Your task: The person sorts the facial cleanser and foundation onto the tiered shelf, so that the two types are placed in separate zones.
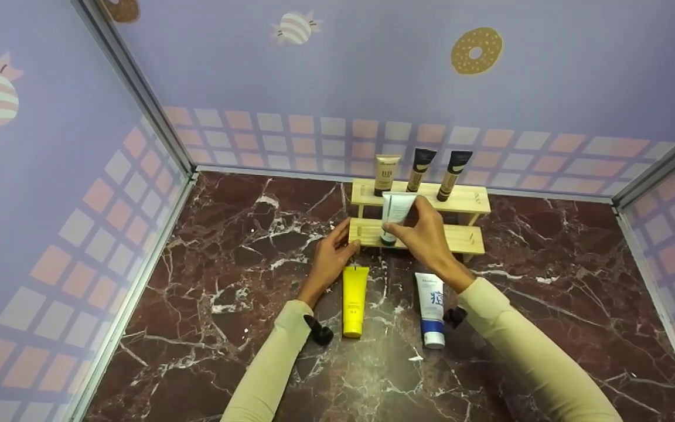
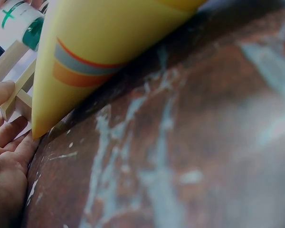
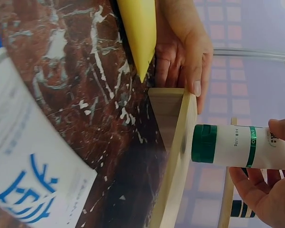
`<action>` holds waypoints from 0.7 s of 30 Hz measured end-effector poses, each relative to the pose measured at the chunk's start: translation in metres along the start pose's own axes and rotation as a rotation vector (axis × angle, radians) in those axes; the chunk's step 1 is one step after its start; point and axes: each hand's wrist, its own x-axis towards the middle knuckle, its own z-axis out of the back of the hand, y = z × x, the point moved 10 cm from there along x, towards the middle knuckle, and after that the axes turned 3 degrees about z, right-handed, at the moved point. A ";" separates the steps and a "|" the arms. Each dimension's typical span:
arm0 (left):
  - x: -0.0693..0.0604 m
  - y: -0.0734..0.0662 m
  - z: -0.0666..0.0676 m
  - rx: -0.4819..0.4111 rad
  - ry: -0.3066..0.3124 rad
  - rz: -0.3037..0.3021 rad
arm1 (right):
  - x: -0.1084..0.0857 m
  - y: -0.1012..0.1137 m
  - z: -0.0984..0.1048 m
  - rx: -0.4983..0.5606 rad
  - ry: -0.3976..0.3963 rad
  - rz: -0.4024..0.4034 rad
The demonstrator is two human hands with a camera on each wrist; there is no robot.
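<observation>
The right hand holds a white tube with a green cap pointing down, over the left part of the lower wooden step. In the right wrist view the green cap is close to the step's surface; whether it touches cannot be told. Fingers and thumb of that hand pinch the tube's sides. At the step's left end rests the left hand, its thumb and fingers around the end of the wood. Just below it lies a yellow tube.
On the upper step stand a beige tube and two black-and-gold tubes. A white and blue tube lies on the dark marbled surface, near the right forearm. Patterned walls enclose the back and sides.
</observation>
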 end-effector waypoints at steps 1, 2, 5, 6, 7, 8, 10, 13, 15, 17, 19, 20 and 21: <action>0.000 0.000 0.000 -0.002 0.002 0.003 | 0.002 0.001 -0.002 0.005 -0.002 0.005; 0.000 0.000 0.000 -0.003 0.000 0.006 | 0.004 0.002 -0.004 0.007 -0.004 0.013; 0.000 0.000 0.000 0.007 0.000 0.017 | 0.008 0.004 -0.008 0.012 -0.012 0.033; 0.000 0.001 0.000 0.009 0.000 0.020 | 0.009 0.005 -0.010 0.014 -0.012 0.035; 0.000 0.000 0.000 0.011 0.000 0.021 | 0.011 0.005 -0.012 0.011 -0.013 0.035; 0.000 0.000 0.000 0.013 0.001 0.018 | 0.012 0.005 -0.014 0.009 -0.011 0.033; 0.000 -0.001 0.000 0.018 0.003 0.014 | 0.014 0.005 -0.017 0.004 -0.009 0.027; 0.001 -0.001 0.001 0.018 0.001 0.005 | 0.017 0.006 -0.021 -0.011 -0.004 0.023; 0.001 -0.001 0.001 0.015 0.002 0.002 | 0.019 0.006 -0.024 -0.015 0.000 0.022; 0.001 0.000 0.001 0.015 0.003 0.001 | 0.020 0.007 -0.027 -0.016 0.003 0.021; 0.001 0.000 0.001 0.010 0.006 0.000 | 0.021 0.007 -0.029 -0.010 0.006 0.021; 0.001 0.000 0.001 0.006 0.007 0.001 | 0.021 0.007 -0.030 -0.005 0.006 0.022; 0.001 0.000 0.001 0.004 0.007 0.003 | 0.021 0.007 -0.031 -0.003 0.007 0.024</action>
